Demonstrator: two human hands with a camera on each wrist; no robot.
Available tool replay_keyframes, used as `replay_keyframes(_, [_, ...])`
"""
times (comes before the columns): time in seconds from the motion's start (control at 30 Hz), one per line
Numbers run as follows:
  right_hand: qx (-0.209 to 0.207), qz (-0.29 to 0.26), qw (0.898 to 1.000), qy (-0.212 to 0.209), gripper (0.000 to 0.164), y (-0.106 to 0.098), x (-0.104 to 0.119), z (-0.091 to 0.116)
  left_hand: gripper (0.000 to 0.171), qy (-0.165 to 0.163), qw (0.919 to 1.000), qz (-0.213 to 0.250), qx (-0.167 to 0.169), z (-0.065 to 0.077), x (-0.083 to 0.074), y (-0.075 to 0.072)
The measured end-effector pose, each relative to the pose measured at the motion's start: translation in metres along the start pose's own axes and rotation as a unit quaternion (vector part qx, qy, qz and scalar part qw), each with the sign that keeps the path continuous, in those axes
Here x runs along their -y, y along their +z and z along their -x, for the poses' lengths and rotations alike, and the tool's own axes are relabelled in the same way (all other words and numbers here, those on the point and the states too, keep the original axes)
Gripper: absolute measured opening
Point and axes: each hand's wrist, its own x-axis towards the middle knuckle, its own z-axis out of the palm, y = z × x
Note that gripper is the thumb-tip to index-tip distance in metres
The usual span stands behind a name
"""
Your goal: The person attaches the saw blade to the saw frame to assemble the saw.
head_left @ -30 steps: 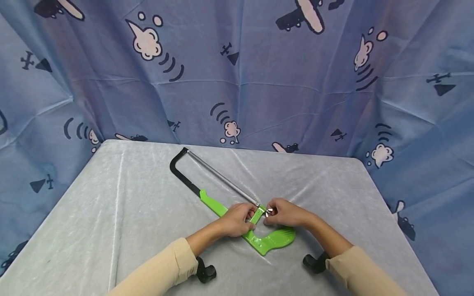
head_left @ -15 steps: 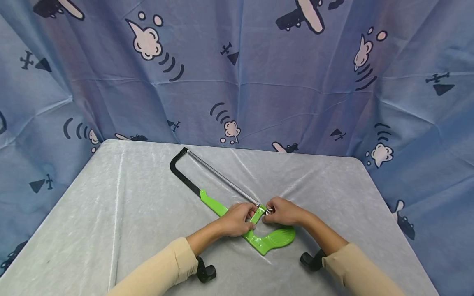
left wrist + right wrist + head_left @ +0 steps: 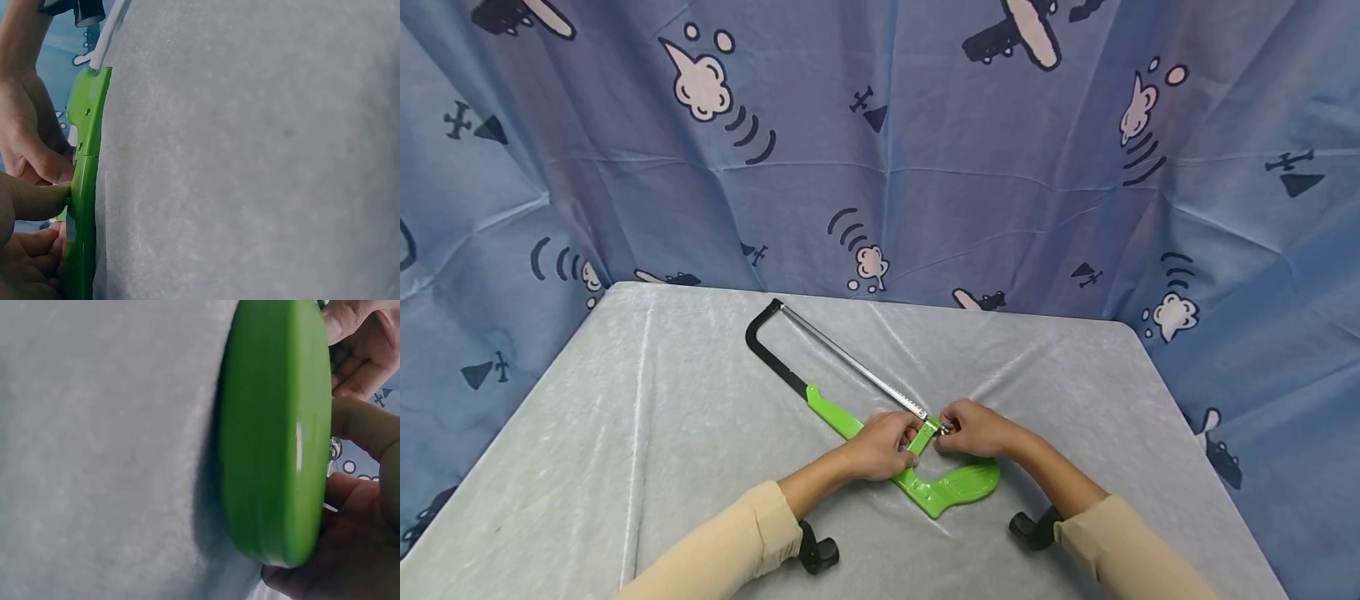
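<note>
A hacksaw (image 3: 831, 410) lies flat on the table, with a black front frame and a green handle (image 3: 964, 485). Its silver blade bar (image 3: 850, 358) runs from the black tip to the green post. My left hand (image 3: 878, 446) grips that post, thumb on the near side and fingers behind. Beside it, my right hand (image 3: 977, 429) pinches the small silver wing nut (image 3: 945, 429) at the post's outer end; the fingers mostly cover it. In the left wrist view the left thumb (image 3: 37, 201) presses the green frame (image 3: 86, 156). The green handle (image 3: 269, 437) fills the middle of the right wrist view.
A pale grey cloth covers the table (image 3: 700, 467), with a long crease at left. Behind it hangs a blue printed curtain (image 3: 925, 208). Black wrist mounts (image 3: 817, 550) sit beneath both forearms, close to the tabletop.
The right hand has shifted slightly at the wing nut, its fingers now covering more of it. The blade's near end shows a different, patterned face. The left hand keeps its grip.
</note>
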Motion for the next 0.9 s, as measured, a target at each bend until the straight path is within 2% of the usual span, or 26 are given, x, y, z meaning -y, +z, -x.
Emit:
replay_keyframes(0.17, [0.002,-0.024,1.000,-0.004,0.017,-0.002,-0.002,0.001,0.029,-0.003,1.0000,0.008,0.000,-0.001,0.000,0.000])
replay_keyframes(0.43, [0.016,-0.112,0.993,0.022,0.015,-0.009,-0.017,0.004,0.030,-0.001,1.0000,0.004,0.001,-0.001,0.000,0.001])
replay_keyframes(0.9, [0.021,-0.144,0.989,0.020,0.014,-0.015,-0.021,0.006,0.031,0.006,0.9999,-0.007,-0.002,0.001,-0.002,-0.001])
